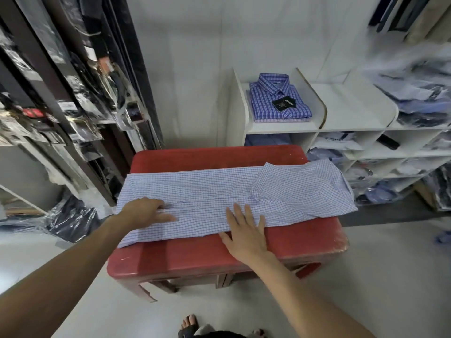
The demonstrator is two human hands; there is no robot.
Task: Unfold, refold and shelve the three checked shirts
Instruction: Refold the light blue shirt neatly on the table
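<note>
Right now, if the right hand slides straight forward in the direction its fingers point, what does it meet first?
The right hand lies flat, fingers pointing away across the pale blue checked shirt on the red table. Straight on, it would probably first meet the shirt's folded sleeve and collar part, though depth is unclear.

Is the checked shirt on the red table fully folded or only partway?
Partway. The shirt lies as a long strip across the table, sides folded in, not yet folded lengthwise.
</note>
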